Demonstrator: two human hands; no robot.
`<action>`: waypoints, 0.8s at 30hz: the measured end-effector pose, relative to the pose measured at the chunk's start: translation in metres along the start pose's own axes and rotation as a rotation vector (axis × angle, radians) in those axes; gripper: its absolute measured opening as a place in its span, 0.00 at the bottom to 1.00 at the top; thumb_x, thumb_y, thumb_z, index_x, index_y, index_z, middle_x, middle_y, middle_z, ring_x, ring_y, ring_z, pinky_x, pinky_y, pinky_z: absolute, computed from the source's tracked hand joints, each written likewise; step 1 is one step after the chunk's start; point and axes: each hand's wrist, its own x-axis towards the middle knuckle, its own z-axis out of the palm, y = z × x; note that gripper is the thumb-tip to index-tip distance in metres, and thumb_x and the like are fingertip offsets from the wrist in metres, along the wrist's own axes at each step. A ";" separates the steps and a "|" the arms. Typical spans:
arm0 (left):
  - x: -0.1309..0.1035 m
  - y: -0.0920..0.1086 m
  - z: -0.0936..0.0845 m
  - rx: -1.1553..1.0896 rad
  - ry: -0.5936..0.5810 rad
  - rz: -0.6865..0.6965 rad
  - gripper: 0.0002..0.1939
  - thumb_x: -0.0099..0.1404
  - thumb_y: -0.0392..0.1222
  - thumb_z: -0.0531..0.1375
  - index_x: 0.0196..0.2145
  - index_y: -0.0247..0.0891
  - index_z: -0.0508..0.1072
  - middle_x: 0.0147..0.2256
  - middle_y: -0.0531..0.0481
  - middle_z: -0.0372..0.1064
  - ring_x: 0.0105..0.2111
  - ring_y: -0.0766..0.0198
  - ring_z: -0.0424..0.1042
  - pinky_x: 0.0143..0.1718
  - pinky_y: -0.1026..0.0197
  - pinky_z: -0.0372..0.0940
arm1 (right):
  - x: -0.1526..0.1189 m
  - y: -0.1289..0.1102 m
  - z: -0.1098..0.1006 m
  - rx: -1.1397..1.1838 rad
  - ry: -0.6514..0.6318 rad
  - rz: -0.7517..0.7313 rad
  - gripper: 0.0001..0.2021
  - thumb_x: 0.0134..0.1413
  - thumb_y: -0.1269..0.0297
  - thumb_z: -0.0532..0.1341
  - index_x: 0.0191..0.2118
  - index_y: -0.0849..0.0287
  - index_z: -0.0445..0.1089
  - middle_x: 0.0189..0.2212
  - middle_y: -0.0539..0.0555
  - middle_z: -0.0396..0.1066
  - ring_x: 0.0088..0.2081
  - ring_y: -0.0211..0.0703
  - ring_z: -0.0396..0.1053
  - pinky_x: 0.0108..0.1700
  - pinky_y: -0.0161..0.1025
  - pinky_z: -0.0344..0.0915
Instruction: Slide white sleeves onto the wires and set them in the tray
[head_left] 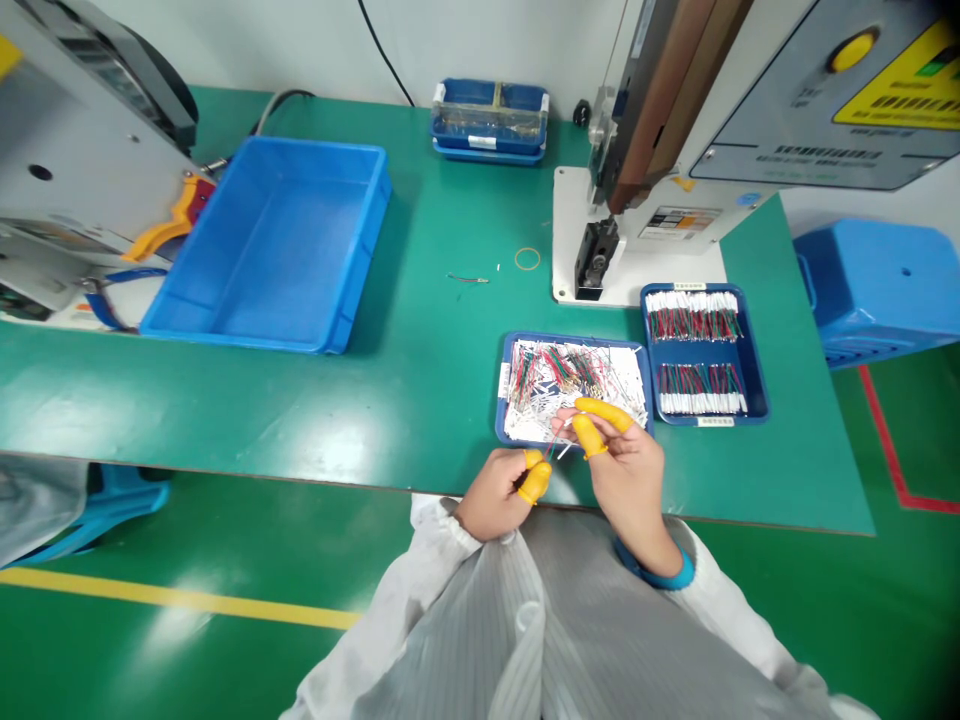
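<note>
With yellow finger cots on thumb and forefinger, my left hand (501, 488) pinches the lower end of a thin red and green wire lead (554, 438). My right hand (626, 475), also in yellow cots, is closed at the wire's upper end, where a small white sleeve (568, 421) shows by the fingertips. Both hands are over the front edge of a blue tray (501, 410) holding loose white sleeves and bunches of red, green and black wires. To its right, a second blue tray (757, 385) holds two rows of wires with white sleeves on their ends.
A press-like machine (645, 120) on a white base stands behind the trays. At left are a large blue bin (262, 240) and another machine (82, 170). Stacked small trays (489, 120) sit at the back. A rubber band (527, 259) and a loose wire (469, 280) lie on the green table (435, 390).
</note>
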 end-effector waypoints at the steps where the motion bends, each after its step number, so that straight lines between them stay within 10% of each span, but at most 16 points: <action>1: 0.000 0.000 0.000 0.000 0.003 0.001 0.23 0.75 0.48 0.52 0.23 0.37 0.58 0.21 0.55 0.55 0.22 0.70 0.53 0.28 0.63 0.46 | 0.000 0.000 0.000 0.000 -0.004 -0.001 0.09 0.61 0.62 0.68 0.46 0.54 0.77 0.42 0.55 0.83 0.41 0.48 0.82 0.48 0.50 0.81; 24: -0.003 -0.007 -0.005 -0.086 0.050 -0.002 0.15 0.73 0.40 0.54 0.27 0.35 0.70 0.24 0.52 0.66 0.27 0.68 0.64 0.32 0.66 0.56 | 0.006 0.002 -0.023 -0.035 -0.297 0.113 0.13 0.55 0.62 0.72 0.47 0.51 0.79 0.37 0.52 0.82 0.36 0.42 0.80 0.43 0.41 0.78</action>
